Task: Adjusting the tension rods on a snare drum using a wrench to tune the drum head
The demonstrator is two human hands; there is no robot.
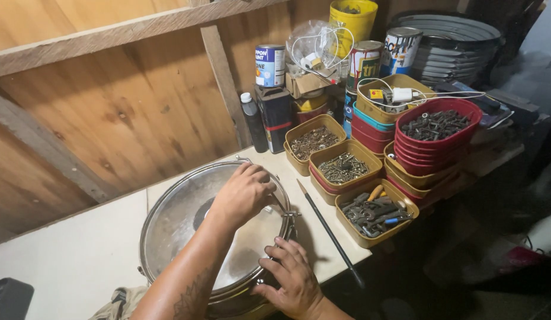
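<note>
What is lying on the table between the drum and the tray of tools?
In the head view, a thin black rod lies on the table between the drum and the tool tray.
</note>
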